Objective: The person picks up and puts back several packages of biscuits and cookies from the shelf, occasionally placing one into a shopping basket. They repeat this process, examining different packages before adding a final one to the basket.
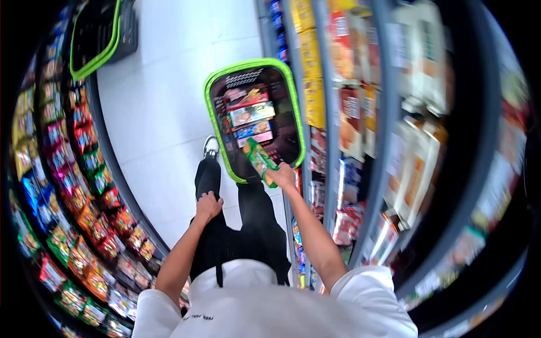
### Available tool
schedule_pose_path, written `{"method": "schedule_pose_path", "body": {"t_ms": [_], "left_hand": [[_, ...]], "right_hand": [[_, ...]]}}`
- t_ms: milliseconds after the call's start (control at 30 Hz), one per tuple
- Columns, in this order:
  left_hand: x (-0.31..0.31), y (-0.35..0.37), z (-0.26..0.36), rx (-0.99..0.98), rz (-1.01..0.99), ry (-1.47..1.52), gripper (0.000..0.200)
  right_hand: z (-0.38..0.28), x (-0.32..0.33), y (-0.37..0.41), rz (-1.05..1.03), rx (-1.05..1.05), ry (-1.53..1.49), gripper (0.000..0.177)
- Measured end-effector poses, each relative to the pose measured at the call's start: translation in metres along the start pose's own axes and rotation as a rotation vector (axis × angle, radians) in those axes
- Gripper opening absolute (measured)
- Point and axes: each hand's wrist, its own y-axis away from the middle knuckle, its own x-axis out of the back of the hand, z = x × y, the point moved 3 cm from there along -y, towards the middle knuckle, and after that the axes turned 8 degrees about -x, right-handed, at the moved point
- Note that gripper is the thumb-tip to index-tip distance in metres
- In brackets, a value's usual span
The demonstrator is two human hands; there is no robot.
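My right hand (283, 176) is closed on a green snack packet (260, 159), holding it over the near part of a black shopping basket with a bright green rim (300, 112). Inside the basket lies a column of several packets, among them a red one (248, 97), a white-and-green one (251, 114) and a blue one (252, 129). My left hand (209, 207) rests on my left thigh, its fingers curled against the dark trousers. Whether anything is in it cannot be seen.
A second black basket with a green rim (92, 69) stands at the upper left. Shelves of colourful snack packets (84, 135) curve along the left, and shelves with yellow boxes (313, 101) and pale packets (417, 169) line the right. White floor tiles (152, 101) run between them.
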Motion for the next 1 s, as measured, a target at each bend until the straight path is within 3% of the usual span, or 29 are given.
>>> {"method": "schedule_pose_path", "body": {"t_ms": [33,100,133,167,267,333,400,500,533,633,667,767,833,900,1000], "left_hand": [[0.007,0.009,0.011,-0.045,0.014,-0.033,0.070],[0.037,0.017,0.033,-0.153,-0.017,0.714,0.076],[0.079,0.050,0.072,-0.089,-0.101,0.915,0.081],[0.101,0.068,0.098,-0.093,-0.099,1.015,0.079],[0.154,0.102,0.165,-0.354,-0.334,1.290,0.066],[0.181,0.128,0.209,-0.479,-0.484,1.414,0.054],[0.202,0.159,0.255,-0.579,-0.541,1.365,0.048],[0.203,0.169,0.299,-0.615,-0.603,1.221,0.045],[0.206,0.181,0.317,-0.669,-0.636,1.180,0.044],[0.204,0.216,0.360,-0.795,-0.676,1.045,0.047],[0.198,0.226,0.372,-0.820,-0.684,1.003,0.048],[0.181,0.260,0.406,-0.873,-0.730,0.906,0.048],[0.170,0.289,0.423,-0.895,-0.759,0.867,0.048],[0.161,0.313,0.437,-0.915,-0.718,0.847,0.047],[0.144,0.338,0.458,-0.965,-0.819,0.823,0.042]], "right_hand": [[0.006,0.016,0.032,0.038,0.070,-0.107,0.055],[0.002,0.062,0.101,-0.013,0.138,-0.305,0.052],[0.000,0.085,0.136,-0.049,0.140,-0.452,0.055],[-0.001,0.105,0.165,-0.030,0.152,-0.460,0.051],[0.014,0.131,0.219,-0.141,0.228,-0.765,0.047],[0.024,0.151,0.255,-0.041,0.261,-0.805,0.054],[0.035,0.172,0.287,0.077,0.267,-0.761,0.062],[0.061,0.184,0.324,0.286,0.309,-0.863,0.060],[0.068,0.196,0.346,0.237,0.259,-0.911,0.061],[0.104,0.195,0.361,0.417,0.320,-0.982,0.057],[0.115,0.196,0.369,0.358,0.349,-1.104,0.055],[0.139,0.221,0.427,0.245,0.159,-1.347,0.062],[0.158,0.223,0.444,0.437,0.202,-1.313,0.062],[0.176,0.225,0.465,0.513,0.235,-1.326,0.060],[0.200,0.225,0.490,0.635,0.263,-1.337,0.056]]}}
